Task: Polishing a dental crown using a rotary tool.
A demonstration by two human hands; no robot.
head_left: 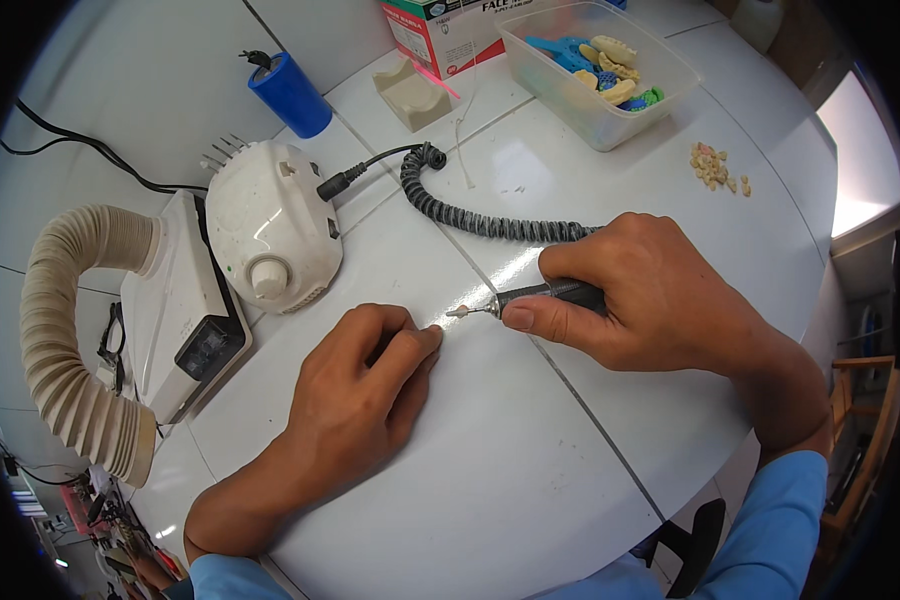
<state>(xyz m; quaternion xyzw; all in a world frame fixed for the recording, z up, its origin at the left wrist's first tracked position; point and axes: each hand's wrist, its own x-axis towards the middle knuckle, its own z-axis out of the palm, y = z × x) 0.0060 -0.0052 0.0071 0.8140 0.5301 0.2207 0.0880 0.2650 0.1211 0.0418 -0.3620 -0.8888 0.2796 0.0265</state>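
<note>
My right hand (650,295) is wrapped round a black rotary handpiece (570,292), with the thumb along its front end. Out of its metal nose a thin shank carries a small pale pinkish grinding bit (458,311), pointing left. My left hand (360,375) rests on the white table with its fingers curled and the fingertips pinched together, just left of the bit's tip. Whatever those fingertips hold, if anything, is too small or hidden to make out. A coiled dark cord (500,226) runs from the handpiece to a white control unit (275,230) with a round knob.
Left of the control unit stands a white box-shaped machine (175,300) with a ribbed beige hose (55,290). Behind are a blue cylinder (290,95), a beige block (413,95), a cardboard box (435,40) and a clear tub (610,128) of coloured moulded pieces. Small tooth-like bits (710,167) lie right.
</note>
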